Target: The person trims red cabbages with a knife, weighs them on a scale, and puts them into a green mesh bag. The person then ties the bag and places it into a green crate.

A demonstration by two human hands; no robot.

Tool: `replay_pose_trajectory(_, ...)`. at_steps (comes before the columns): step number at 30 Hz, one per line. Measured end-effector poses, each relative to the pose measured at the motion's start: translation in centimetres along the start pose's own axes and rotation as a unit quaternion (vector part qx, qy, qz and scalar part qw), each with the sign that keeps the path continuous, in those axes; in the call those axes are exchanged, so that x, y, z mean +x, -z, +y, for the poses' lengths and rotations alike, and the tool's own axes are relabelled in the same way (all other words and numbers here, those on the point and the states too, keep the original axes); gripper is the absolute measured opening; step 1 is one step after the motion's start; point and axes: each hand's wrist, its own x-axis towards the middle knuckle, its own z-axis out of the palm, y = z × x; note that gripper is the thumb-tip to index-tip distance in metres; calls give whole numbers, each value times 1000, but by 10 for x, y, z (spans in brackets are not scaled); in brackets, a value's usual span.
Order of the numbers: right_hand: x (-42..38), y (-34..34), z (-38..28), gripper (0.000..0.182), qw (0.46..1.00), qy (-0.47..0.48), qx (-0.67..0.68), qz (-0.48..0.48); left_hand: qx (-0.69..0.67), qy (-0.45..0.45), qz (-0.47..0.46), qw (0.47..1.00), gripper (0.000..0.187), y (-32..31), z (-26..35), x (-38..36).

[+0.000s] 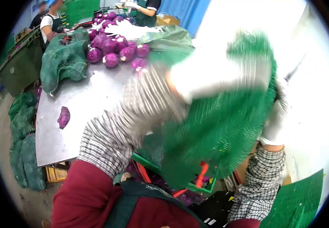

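A green mesh bag [217, 133] hangs raised in front of my body, its lower part spread wide and blurred by motion. My left hand [225, 72], in a white glove, reaches across and grips the bag near its top, with a bunched end of mesh rising above the glove. On the bag's right edge is my right hand [276, 117], also white-gloved, closed on the mesh; its fingers are partly hidden. A red strip [201, 174] shows near the bottom of the bag.
Purple cabbages [111, 59] are piled on the metal table [96, 98], beside a filled green mesh sack [63, 60]. A loose purple leaf [63, 117] lies nearer. Stuffed sacks [33, 161] stand on the floor at left. Co-workers [147, 13] stand beyond the table.
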Motion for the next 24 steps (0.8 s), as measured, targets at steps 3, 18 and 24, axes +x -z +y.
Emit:
replay_pose_trajectory(3,-5,-72,15,28,998,-50,6,-28,-102,45,-98,989,89,-40,-74,-82)
replay_pose_trajectory(18,-181,91,103,36,915,-348,-121,164,537,294,5,791,56,93,-385,-354)
replay_pose_trajectory(24,-261,127,36,18,814,-426,-65,389,301,245,-99,916,67,-11,-270,-360)
